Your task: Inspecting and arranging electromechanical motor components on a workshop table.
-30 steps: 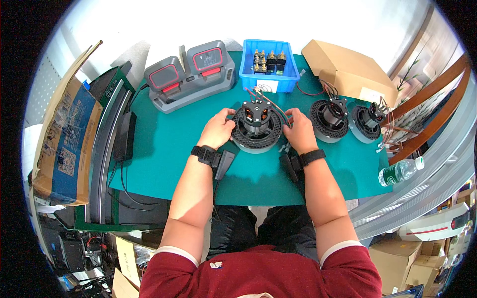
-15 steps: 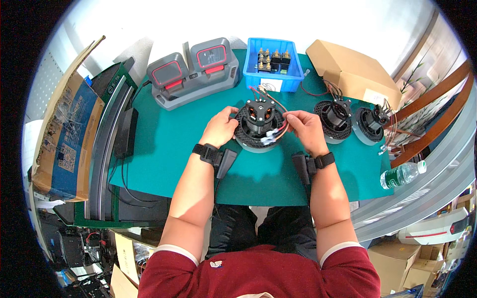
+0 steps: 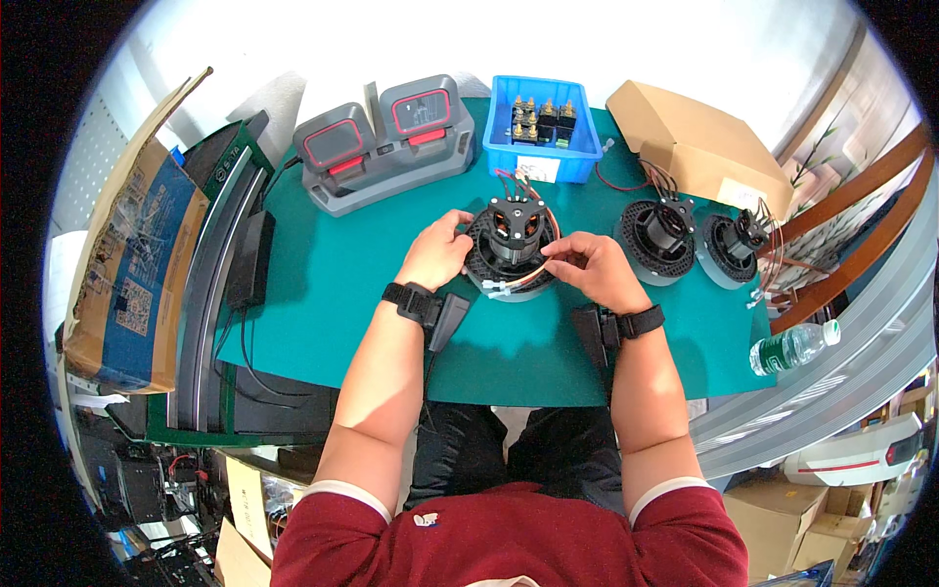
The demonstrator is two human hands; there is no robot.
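Note:
In the middle of the green work surface stands a round black motor unit (image 3: 515, 221) with copper windings, a perforated ring and a pale base. My left hand (image 3: 438, 252) grips its left edge with curled fingers. At the right side, my right hand (image 3: 595, 266) pinches a bundle of thin wires (image 3: 534, 279) that loops down from the top of the unit. White connectors (image 3: 497, 289) on the wire ends lie across the front of the ring. Two similar motor units, one nearer (image 3: 655, 240) and one farther right (image 3: 732, 247), rest beside my right hand.
Behind the unit sits a blue bin (image 3: 542, 164) of black parts with brass posts. A grey double battery charger (image 3: 386, 161) is at back left, a cardboard box (image 3: 699, 137) at back right. A water bottle (image 3: 790, 348) lies at the right edge. A black power adapter (image 3: 254, 259) is left.
My right hand has moved left and slightly down along the wires. The connectors have swung left across the unit's front. My left hand stays at the unit's left edge.

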